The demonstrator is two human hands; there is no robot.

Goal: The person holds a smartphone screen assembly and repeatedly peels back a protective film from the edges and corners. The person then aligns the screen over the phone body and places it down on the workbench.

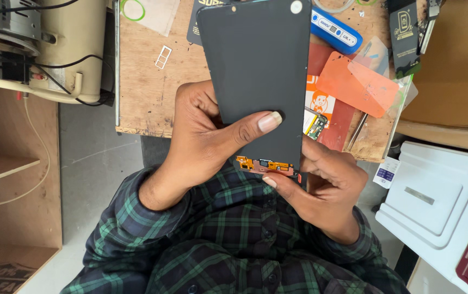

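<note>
Two hands: both grip one dark phone screen panel (256,81), held up over the edge of a wooden workbench (147,92).
Left hand (201,136): fingers wrap behind the panel's left edge; the thumb (258,124) lies flat across the dark face, clamping the panel.
Right hand (326,188): fingers curl together at the panel's lower right corner; the thumb tip (271,181) presses just under the bottom edge, beside the connector strip.
Screen panel: upright and slightly tilted, its dark side toward the camera, its top reaching the upper edge of the view.
Connector strip (266,164): an orange flex part with small metal pieces runs along the panel's bottom edge, between the two thumbs.
Sleeves (228,228): a green and navy checked shirt covers both forearms below the hands.
Workbench items: an orange translucent film (353,81) lies right of the panel; a blue and white handheld device (336,30) sits above it; a small white card tray frame (163,57) lies left of the panel; a green ring (132,10) sits near the top left corner.
Partly hidden: a small circuit board (315,124) shows just beside the panel's right edge.
Right side: a white moulded lid (435,201) sits below the bench.
Left side: a cream-coloured machine (65,38) with black cables stands beside the bench.
</note>
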